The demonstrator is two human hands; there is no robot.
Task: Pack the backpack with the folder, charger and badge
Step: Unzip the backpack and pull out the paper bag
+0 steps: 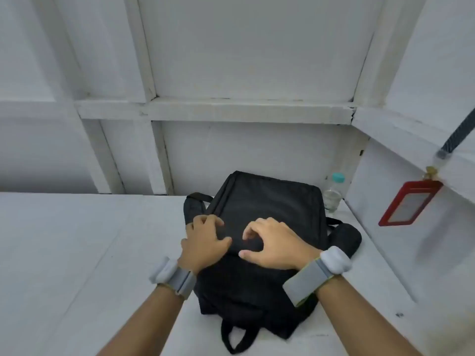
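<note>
Over on the left side of the bag, our left hand (203, 242) has its fingers curled over the edge of the backpack (264, 217), thumb lying on top. So we're gripping it there, looks like just to pin it down. The backpack is lying flat on the table (77, 253) under both hands, and as far as we can see it's not open yet.

Next to that, our right hand (272, 245) sits on the middle of the bag with thumb and forefinger bent toward each other, tips on the fabric. Honestly can't tell if it's pinching a zip pull or only feeling for one, it's all black on black.

Past the right hand, beyond the bag's far corner, there's a clear bottle (332, 194) with a teal cap. Well off to the right of that hand, the red badge (408, 201) hangs on its lanyard (460, 134) against the side wall, untouched.

No folder or charger anywhere in view.

Our read: we're at the very first step, getting the bag open, nothing packed. The next move needs the right hand to find the zipper and run it round while the left keeps the bag from sliding. After that, the badge is the only item we can actually see to grab.
</note>
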